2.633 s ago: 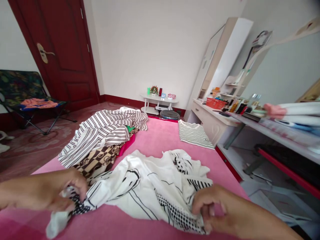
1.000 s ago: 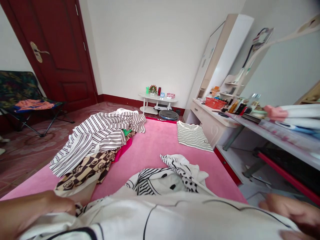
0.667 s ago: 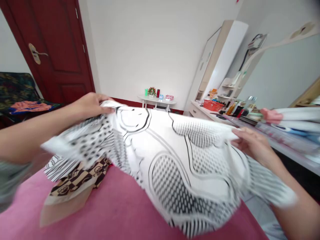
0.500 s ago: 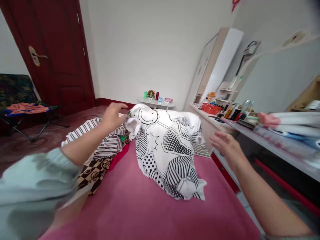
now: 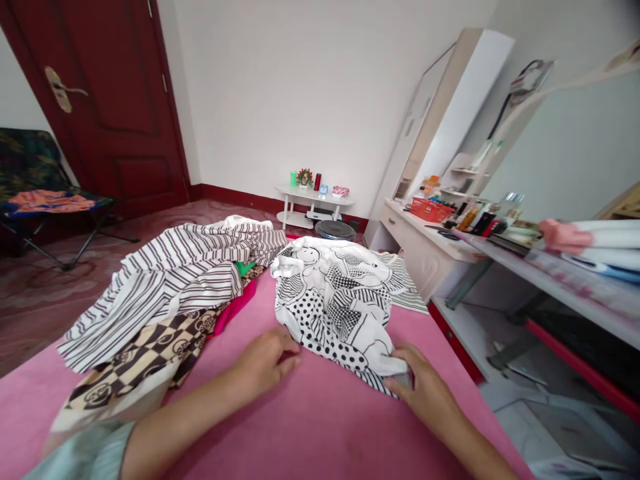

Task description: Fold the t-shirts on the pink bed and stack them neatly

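A white shirt (image 5: pixel 345 293) with black dots, stripes and cartoon line drawings lies crumpled on the pink bed cover (image 5: pixel 320 427). My left hand (image 5: pixel 267 360) is at its near left edge, fingertips by the hem and thumb held apart from them. At the near right corner, my right hand (image 5: pixel 425 387) has cloth of the shirt between thumb and fingers. Left of the shirt is a heap with a striped garment (image 5: pixel 175 273) on top, and a brown-and-cream checked cloth (image 5: pixel 145 353) shows beneath it.
Another striped cloth (image 5: pixel 407 287) lies partly under the shirt's far right side. To the right are a dressing table (image 5: pixel 425 233) with a red basket (image 5: pixel 430 210) and bottles, and a shelf with rolled cloths. A folding chair (image 5: pixel 45 200) stands at left, a small white table (image 5: pixel 315 195) ahead.
Both hands have come down and closer to me, from beside the shirt's far end to its near edge. The spread shirt has settled lower onto the bed, and my right hand has taken its corner.
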`<action>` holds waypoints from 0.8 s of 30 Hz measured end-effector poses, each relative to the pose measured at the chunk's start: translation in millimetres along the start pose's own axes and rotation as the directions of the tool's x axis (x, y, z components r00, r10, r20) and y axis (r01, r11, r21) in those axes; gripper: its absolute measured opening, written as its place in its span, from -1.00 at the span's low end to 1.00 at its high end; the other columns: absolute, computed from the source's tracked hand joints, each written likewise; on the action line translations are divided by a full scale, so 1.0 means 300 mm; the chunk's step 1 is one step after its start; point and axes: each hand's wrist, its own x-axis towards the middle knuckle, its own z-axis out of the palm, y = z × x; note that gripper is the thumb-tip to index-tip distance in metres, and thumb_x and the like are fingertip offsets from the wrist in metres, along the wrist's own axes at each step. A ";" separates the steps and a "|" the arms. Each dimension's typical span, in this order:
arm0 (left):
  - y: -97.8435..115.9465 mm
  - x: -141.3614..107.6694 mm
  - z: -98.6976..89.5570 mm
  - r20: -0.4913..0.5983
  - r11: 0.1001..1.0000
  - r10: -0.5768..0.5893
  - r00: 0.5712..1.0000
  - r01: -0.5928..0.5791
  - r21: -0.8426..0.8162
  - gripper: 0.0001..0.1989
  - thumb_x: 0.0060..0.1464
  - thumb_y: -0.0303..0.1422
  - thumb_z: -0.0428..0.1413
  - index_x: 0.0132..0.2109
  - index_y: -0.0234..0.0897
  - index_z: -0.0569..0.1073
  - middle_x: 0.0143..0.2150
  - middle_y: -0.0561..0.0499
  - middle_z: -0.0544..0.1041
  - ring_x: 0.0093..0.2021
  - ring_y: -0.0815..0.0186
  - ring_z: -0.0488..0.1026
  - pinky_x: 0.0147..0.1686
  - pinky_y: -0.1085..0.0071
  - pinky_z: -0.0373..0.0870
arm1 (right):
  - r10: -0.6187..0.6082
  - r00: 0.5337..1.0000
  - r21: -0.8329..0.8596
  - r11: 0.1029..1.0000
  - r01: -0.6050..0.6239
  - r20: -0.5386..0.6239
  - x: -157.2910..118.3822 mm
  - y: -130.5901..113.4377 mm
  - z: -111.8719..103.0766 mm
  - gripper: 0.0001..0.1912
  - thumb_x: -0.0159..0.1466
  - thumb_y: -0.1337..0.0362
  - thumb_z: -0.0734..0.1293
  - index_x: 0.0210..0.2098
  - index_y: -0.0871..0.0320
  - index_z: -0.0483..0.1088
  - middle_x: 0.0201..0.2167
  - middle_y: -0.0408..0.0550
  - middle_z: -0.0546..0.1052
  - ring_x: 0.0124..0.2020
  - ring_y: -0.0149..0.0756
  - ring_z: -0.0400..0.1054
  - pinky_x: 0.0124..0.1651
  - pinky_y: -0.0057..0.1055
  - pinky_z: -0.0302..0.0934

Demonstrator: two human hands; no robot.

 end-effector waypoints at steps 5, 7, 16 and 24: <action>0.073 0.017 0.018 -0.013 0.994 0.028 1.000 -0.029 -0.107 -0.78 0.08 -0.39 0.03 -0.15 -0.21 0.53 -0.21 -0.06 0.50 -0.20 0.23 0.41 -0.16 0.34 0.34 | 0.172 0.984 0.177 0.971 -0.160 -0.056 0.000 -0.126 -0.020 -0.87 0.09 0.19 0.31 -0.47 0.13 0.36 -0.50 -0.13 0.43 -0.46 -0.26 0.31 -0.41 -0.39 0.16; 0.114 -0.006 0.014 -0.066 0.986 0.065 0.996 -0.074 -0.150 -0.73 0.07 -0.39 0.06 -0.06 -0.16 0.48 -0.09 -0.06 0.46 -0.10 0.22 0.38 -0.06 0.30 0.33 | 0.297 0.954 0.457 0.844 -0.281 0.037 -0.019 -0.196 -0.048 -0.78 0.10 0.10 0.34 -0.41 0.13 0.39 -0.58 -0.17 0.41 -0.53 -0.30 0.29 -0.48 -0.43 0.13; 0.286 -0.058 0.015 -0.216 0.907 0.107 0.971 -0.184 -0.378 -0.70 0.00 -0.26 0.18 -0.09 -0.19 0.47 -0.11 -0.08 0.49 -0.11 0.17 0.40 -0.07 0.25 0.36 | 0.159 0.962 0.850 0.450 -0.273 0.224 -0.109 -0.519 -0.089 -0.50 0.05 -0.01 0.41 -0.08 0.12 0.42 -0.24 0.00 0.55 -0.23 -0.16 0.42 -0.17 -0.29 0.28; 0.239 -0.035 -0.080 -0.097 0.244 -0.450 0.888 0.018 -0.969 -0.94 0.07 -0.38 0.08 -0.33 -0.28 0.40 -0.46 0.04 0.51 -0.50 0.39 0.43 -0.47 0.50 0.40 | 0.060 0.994 0.709 0.698 -0.104 0.087 -0.071 -0.417 0.025 -0.65 0.08 0.09 0.40 -0.20 0.15 0.38 -0.28 -0.01 0.48 -0.21 -0.22 0.36 -0.14 -0.30 0.27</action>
